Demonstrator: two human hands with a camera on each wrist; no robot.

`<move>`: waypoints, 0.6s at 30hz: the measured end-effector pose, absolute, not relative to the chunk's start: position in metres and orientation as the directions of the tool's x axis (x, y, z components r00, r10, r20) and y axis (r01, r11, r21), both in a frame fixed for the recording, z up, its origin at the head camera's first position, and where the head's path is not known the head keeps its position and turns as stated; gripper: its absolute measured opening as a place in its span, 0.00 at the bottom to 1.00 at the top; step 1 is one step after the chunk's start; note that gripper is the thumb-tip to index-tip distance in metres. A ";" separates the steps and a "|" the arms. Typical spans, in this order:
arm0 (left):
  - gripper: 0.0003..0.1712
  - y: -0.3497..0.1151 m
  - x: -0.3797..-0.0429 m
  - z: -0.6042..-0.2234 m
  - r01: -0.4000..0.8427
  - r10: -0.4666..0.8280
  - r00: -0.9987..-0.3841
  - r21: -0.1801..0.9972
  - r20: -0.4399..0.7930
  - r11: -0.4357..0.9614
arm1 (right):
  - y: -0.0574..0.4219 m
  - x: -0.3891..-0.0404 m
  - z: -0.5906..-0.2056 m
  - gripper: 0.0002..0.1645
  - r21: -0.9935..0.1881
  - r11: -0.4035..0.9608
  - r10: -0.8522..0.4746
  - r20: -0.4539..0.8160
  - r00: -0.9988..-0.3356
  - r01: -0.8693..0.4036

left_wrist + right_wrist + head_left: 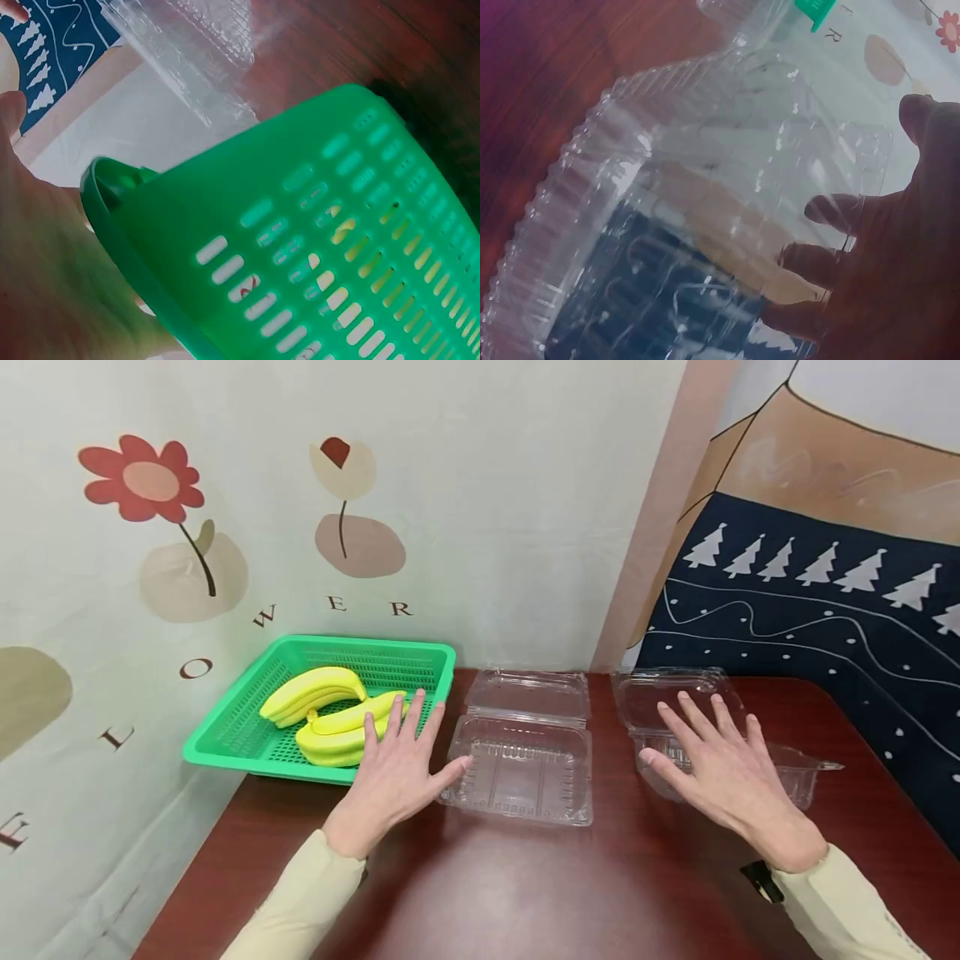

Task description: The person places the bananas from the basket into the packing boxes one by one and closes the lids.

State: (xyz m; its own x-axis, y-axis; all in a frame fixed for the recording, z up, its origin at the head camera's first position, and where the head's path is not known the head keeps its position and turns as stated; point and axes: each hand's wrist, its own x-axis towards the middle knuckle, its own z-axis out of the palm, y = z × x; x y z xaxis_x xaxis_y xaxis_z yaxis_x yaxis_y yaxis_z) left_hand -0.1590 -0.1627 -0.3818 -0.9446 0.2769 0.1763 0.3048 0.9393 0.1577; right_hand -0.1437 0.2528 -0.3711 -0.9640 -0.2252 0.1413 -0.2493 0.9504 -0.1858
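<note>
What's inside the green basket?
Yellow bananas lie inside the green basket. In the head view, the left hand covers its near right corner; what lies under the bananas is hidden.

A red-brown table (487,893) stands before a pale backdrop (495,485) printed with a red flower (150,479), a beige flower (356,475) and letters (264,615), and a pink band (652,518) separates this backdrop from a navy panel (862,710) bearing white trees (862,574).

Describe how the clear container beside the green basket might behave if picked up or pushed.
The clear container probably feels light, given its thin see-through plastic. Its open lid, joined along one edge, may swing. Flat on the table, it would likely slide, not roll.
</note>
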 end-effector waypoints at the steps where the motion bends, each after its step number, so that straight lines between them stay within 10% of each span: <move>1: 0.56 -0.164 -0.159 -0.382 0.305 0.277 -0.945 0.158 0.175 0.939 | 0.251 -0.143 -0.371 0.52 -0.188 0.950 -0.225 0.144 -0.964 -0.250; 18: 0.51 -0.221 -0.153 -0.369 0.265 0.231 -0.949 0.145 0.213 0.953 | 0.197 -0.145 -0.370 0.49 -0.205 0.924 -0.279 0.216 -0.936 -0.323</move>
